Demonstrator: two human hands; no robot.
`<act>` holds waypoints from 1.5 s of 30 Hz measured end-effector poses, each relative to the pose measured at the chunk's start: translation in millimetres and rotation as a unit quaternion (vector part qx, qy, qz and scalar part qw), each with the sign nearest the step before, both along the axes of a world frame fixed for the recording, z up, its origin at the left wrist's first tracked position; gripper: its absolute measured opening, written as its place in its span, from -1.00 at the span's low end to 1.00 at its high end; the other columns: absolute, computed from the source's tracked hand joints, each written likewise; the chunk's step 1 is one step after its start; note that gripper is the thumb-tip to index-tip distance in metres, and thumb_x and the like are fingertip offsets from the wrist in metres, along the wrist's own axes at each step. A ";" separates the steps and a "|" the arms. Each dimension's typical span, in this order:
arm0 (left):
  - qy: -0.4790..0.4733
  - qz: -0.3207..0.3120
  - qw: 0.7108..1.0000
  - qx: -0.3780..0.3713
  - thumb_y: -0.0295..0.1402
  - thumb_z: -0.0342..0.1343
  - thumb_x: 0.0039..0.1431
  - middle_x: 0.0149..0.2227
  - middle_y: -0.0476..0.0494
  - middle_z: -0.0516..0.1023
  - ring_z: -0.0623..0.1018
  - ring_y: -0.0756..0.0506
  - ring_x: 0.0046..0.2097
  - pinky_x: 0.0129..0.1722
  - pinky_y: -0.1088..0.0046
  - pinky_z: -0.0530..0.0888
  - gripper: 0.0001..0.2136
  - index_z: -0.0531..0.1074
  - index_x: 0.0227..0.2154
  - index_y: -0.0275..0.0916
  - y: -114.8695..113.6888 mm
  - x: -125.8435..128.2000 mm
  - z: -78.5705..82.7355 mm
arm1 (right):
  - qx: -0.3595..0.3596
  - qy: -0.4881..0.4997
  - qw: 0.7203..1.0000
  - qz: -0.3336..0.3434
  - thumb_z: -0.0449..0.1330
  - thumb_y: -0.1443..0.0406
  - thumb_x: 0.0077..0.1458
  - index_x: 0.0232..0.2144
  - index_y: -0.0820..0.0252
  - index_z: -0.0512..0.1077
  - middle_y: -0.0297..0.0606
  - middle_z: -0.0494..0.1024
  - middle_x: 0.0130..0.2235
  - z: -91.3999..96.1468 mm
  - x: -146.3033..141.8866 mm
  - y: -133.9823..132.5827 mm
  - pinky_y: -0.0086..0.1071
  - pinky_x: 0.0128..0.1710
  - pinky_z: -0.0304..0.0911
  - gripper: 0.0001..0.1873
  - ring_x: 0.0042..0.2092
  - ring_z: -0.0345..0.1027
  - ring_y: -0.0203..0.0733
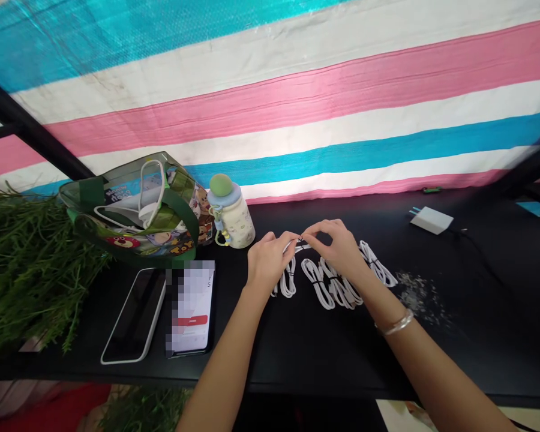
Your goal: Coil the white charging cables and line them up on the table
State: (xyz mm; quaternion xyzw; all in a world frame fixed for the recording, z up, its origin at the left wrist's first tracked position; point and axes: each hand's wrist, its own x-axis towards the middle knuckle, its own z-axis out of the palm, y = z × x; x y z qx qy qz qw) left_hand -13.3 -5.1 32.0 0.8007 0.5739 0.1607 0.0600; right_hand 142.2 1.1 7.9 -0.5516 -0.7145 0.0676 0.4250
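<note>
My left hand point(269, 259) is closed, its fingertips pinching a coiled white cable point(302, 246) just above the black table. A thin black twist tie point(301, 239) goes round this coil. My right hand point(337, 249) meets the left one there, with thumb and forefinger pinched together at the tie. Below the left hand lies a tied white cable coil point(288, 282), and part of another shows beside it. Several more tied coils point(317, 283) lie under and beside my right hand, partly hidden by it. One coil point(378, 265) sits to the right of that wrist.
Two phones point(135, 315) point(191, 312) lie at left, before a clear-and-green bag point(135, 210) and a cream bottle point(234, 222). Leafy greenery point(31, 270) covers the left end. At right are small pale scraps point(420, 297) and a white plug adapter point(431, 220). A striped sheet point(297, 108) hangs behind.
</note>
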 end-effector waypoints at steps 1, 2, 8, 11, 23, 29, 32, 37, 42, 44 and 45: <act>-0.003 -0.007 1.000 0.005 -0.26 -0.09 0.30 -0.50 0.03 0.41 0.43 -0.01 -0.34 -0.42 0.57 0.26 -0.75 0.49 -0.14 -0.01 0.0 -0.2 -0.5 | -0.031 0.021 0.999 0.024 0.12 0.21 0.12 -0.50 0.07 0.50 -0.31 0.59 -0.44 -1.2 3.5 1.8 -0.23 -0.27 0.21 -0.77 -0.33 0.38 -0.12; -0.008 -0.014 1.000 0.011 -0.27 -0.08 0.30 -0.50 0.03 0.41 0.42 -0.01 -0.34 -0.42 0.57 0.26 -0.76 0.49 -0.14 -0.01 0.1 -0.2 -1.1 | -0.050 0.037 0.997 0.043 0.11 0.19 0.12 -0.50 0.07 0.51 -0.31 0.59 -0.43 -2.1 6.7 3.3 -0.23 -0.26 0.22 -0.76 -0.33 0.40 -0.13; -0.063 -0.005 0.998 0.020 -0.32 -0.07 0.28 -0.52 0.04 0.44 0.44 -0.03 -0.31 -0.41 0.55 0.28 -0.76 0.50 -0.15 -0.02 0.4 -0.4 -2.6 | 0.014 0.038 0.999 0.009 0.13 0.19 0.11 -0.51 0.06 0.49 -0.31 0.57 -0.45 -1.8 4.7 4.2 -0.21 -0.28 0.16 -0.78 -0.33 0.36 -0.09; -0.101 0.030 0.994 0.010 -0.35 -0.06 0.27 -0.44 0.03 0.50 0.47 -0.03 -0.29 -0.37 0.56 0.31 -0.77 0.50 -0.16 -0.04 0.3 -0.4 -1.3 | 0.088 0.005 0.995 -0.048 0.12 0.24 0.13 -0.52 0.07 0.46 -0.31 0.52 -0.48 0.3 -6.0 -0.2 -0.21 -0.25 0.09 -0.78 -0.30 0.32 -0.09; -0.161 0.082 0.983 -0.032 -0.41 -0.06 0.26 -0.45 0.04 0.53 0.53 -0.06 -0.24 -0.31 0.52 0.34 -0.75 0.51 -0.17 -0.04 0.4 0.4 1.0 | 0.211 -0.100 0.969 -0.084 0.12 0.33 0.16 -0.50 0.10 0.40 -0.35 0.43 -0.54 4.8 -17.4 -8.9 -0.23 -0.24 -0.04 -0.82 -0.31 0.25 -0.12; -0.135 0.042 0.990 -0.016 -0.39 -0.02 0.24 -0.41 0.02 0.53 0.51 -0.05 -0.26 -0.31 0.53 0.34 -0.76 0.53 -0.18 -0.03 -0.2 -0.1 2.5 | 0.221 -0.109 0.966 -0.077 0.13 0.28 0.19 -0.50 0.10 0.43 -0.33 0.44 -0.54 6.1 -14.4 -8.9 -0.23 -0.25 0.02 -0.78 -0.31 0.27 -0.11; -0.126 0.025 0.992 -0.016 -0.39 -0.04 0.25 -0.41 0.02 0.52 0.50 -0.05 -0.26 -0.32 0.53 0.34 -0.75 0.52 -0.17 -0.02 1.2 -1.8 1.7 | 0.165 -0.061 0.983 -0.049 0.12 0.26 0.18 -0.50 0.09 0.45 -0.32 0.45 -0.55 4.6 -7.1 -3.4 -0.25 -0.31 0.07 -0.78 -0.35 0.28 -0.12; -0.115 -0.011 0.993 -0.015 -0.38 -0.05 0.25 -0.49 0.05 0.48 0.46 -0.05 -0.30 -0.34 0.53 0.32 -0.75 0.52 -0.17 0.00 2.9 -3.9 -0.5 | 0.055 0.006 0.997 0.055 0.13 0.23 0.15 -0.51 0.08 0.48 -0.32 0.50 -0.51 3.9 7.4 5.6 -0.25 -0.34 0.17 -0.78 -0.40 0.30 -0.15; -0.135 0.006 0.991 -0.015 -0.39 -0.05 0.25 -0.47 0.04 0.50 0.49 -0.05 -0.25 -0.31 0.52 0.33 -0.74 0.52 -0.16 -0.02 1.2 -2.0 -0.7 | 0.079 0.012 0.997 0.024 0.15 0.29 0.10 -0.49 0.10 0.48 -0.30 0.53 -0.50 3.5 2.6 3.7 -0.23 -0.32 0.19 -0.84 -0.36 0.32 -0.12; -0.149 0.021 0.988 -0.021 -0.39 -0.06 0.26 -0.46 0.04 0.51 0.50 -0.06 -0.25 -0.30 0.52 0.34 -0.74 0.52 -0.17 -0.03 0.5 -1.1 -0.1 | 0.104 0.005 0.995 -0.002 0.14 0.31 0.11 -0.49 0.10 0.47 -0.29 0.53 -0.48 3.0 -3.1 1.1 -0.23 -0.32 0.18 -0.83 -0.33 0.31 -0.09; -0.156 0.028 0.987 -0.022 -0.39 -0.06 0.26 -0.46 0.04 0.52 0.51 -0.06 -0.25 -0.30 0.52 0.35 -0.74 0.52 -0.17 -0.03 0.3 -0.7 0.2 | 0.115 -0.002 0.993 -0.012 0.13 0.33 0.11 -0.50 0.09 0.46 -0.28 0.54 -0.46 2.9 -5.7 -0.3 -0.23 -0.31 0.17 -0.83 -0.31 0.31 -0.08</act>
